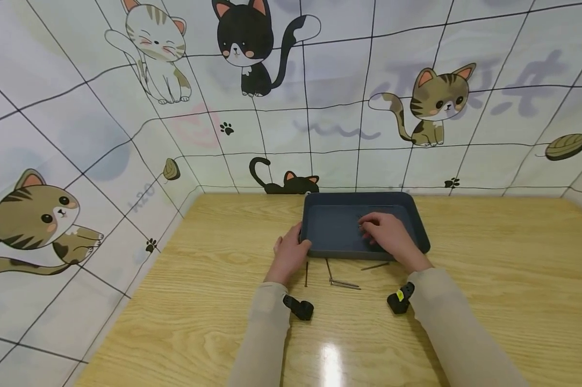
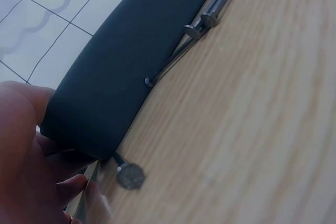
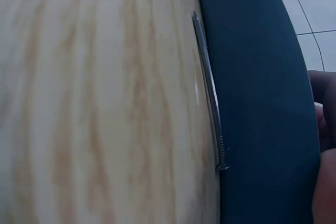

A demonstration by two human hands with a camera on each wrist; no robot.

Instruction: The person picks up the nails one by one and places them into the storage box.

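Observation:
A dark blue-grey rectangular tray (image 1: 339, 253) lies on the wooden table against the wall. My left hand (image 1: 289, 252) grips its near left corner, thumb at the rim and fingers around the outer side. Inside the tray, the bent fingers of my right hand (image 1: 385, 234) pinch what looks like a thin dark nail, mostly hidden by the fingers. Along the tray's near side several metal nails lie on the table: one nail (image 1: 306, 275) close to my left hand, crossing nails (image 1: 344, 284) in the middle, and another nail (image 3: 209, 85) right beside the tray wall.
The pale wooden table (image 1: 199, 322) extends on both sides of the tray. A white wall sheet (image 1: 339, 97) with cartoon cats and grid lines rises behind and to the left. Black wrist cameras sit on both sleeves, the left camera (image 1: 300, 308) low over the table.

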